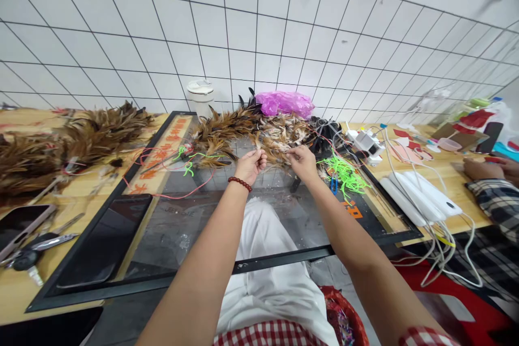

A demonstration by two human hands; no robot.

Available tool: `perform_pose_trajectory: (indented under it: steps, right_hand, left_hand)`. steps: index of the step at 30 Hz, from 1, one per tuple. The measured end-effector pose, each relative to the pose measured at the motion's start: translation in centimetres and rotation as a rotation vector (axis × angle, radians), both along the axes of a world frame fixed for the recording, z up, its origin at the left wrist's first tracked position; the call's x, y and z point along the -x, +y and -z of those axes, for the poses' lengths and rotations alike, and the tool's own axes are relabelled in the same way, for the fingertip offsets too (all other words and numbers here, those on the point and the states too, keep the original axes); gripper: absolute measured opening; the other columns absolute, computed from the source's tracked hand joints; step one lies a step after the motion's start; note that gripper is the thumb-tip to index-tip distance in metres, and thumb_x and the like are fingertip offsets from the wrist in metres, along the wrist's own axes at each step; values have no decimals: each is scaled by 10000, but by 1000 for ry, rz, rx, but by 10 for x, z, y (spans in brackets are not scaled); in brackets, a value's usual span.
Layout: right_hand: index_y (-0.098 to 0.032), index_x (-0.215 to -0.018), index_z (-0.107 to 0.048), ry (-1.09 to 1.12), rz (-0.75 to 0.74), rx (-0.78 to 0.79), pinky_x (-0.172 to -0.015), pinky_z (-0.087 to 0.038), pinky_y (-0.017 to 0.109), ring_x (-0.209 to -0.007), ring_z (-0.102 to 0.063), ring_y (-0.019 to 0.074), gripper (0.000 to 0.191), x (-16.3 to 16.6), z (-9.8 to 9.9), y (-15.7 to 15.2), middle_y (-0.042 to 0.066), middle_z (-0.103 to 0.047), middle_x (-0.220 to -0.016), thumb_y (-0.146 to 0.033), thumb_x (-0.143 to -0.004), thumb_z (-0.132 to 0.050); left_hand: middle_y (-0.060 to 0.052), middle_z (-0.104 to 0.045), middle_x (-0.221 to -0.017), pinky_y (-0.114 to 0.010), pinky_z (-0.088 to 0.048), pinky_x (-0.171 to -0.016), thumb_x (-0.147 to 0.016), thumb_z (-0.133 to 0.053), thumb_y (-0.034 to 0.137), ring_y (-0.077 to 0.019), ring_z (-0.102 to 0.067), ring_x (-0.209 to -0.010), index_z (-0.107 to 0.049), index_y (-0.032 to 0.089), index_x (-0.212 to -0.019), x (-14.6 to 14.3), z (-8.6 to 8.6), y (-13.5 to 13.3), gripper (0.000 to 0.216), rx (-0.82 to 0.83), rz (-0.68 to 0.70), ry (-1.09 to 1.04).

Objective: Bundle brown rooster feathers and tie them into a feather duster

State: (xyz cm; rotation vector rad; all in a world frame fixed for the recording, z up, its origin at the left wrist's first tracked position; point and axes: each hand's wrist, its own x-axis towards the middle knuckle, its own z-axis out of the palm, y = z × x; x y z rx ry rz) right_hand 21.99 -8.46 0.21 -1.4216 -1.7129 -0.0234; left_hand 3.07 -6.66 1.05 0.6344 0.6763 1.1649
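The person's left hand (252, 166) has thumb and fingers closed together, and a pale feather (258, 144) seems to be pinched at their tips. The right hand (302, 161), well apart from the left one, has its fingertips bent together at the edge of the feather pile (284, 131), but one cannot tell whether they grip anything. This pile lies on the far part of the glass panel (162, 232), in front of a pink plastic bag (284, 102). To do this sorting step well, each feather is better taken by its quill than by its soft vane, and lifted slowly, so that the neighbours do not come with it (feathers are light, and one quick gesture may scatter them). The forearm should also keep away from the green cord (344, 174), which could catch. As for writing, orange Chinese characters (164, 154) run along the panel's left side, and another orange mark (352, 210) is at its right; neither can be read with certainty. Faint Latin letters (178, 210) on the glass are too weak to spell. No brand is readable on the black phone (107, 240).
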Motion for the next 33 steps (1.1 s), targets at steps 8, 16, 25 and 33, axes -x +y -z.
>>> perform_pose_trajectory:
  steps: [8, 16, 25, 33]
  right_hand:
    - [-191, -782, -683, -306, -3, 135, -716, -399, 306, -789, -537, 196, 133, 18, -2, -7, 67, -611, -804, -241, -782, -559]
    - [-182, -675, -559, 784, -241, 307, -473, -332, 218, -478, -430, 87, 261, 22, 4, 3, -19, -580, -580, -428, -694, -645]
    - [-179, -677, -563, 1036, -365, 326, -434, -286, 201, -449, -392, 59, 337, 30, 14, 20, -30, -590, -585, -444, -593, -753]
    - [-164, -665, -598, 1023, -414, 307, -426, -202, 206, -430, -297, 39, 320, 33, 14, 24, -49, -513, -541, -432, -594, -758]
  left_hand:
    - [-18, -600, -616, -171, -436, -496, -801, -609, 141, -55, -537, -497, -617, 85, -771, -2, -1, -2, 64, -18, -4, 45]
    - [-27, -613, -616, -191, -437, -495, -759, -664, 171, -67, -546, -493, -625, 86, -759, -5, 1, -2, 94, -55, 12, 91]
    - [-44, -623, -611, -214, -455, -513, -716, -710, 196, -81, -553, -506, -631, 85, -731, -12, 4, -3, 137, -112, 10, 185]
    - [-33, -612, -627, -230, -476, -541, -695, -719, 170, -84, -565, -523, -639, 78, -716, -14, 7, -1, 124, -95, -84, 191]
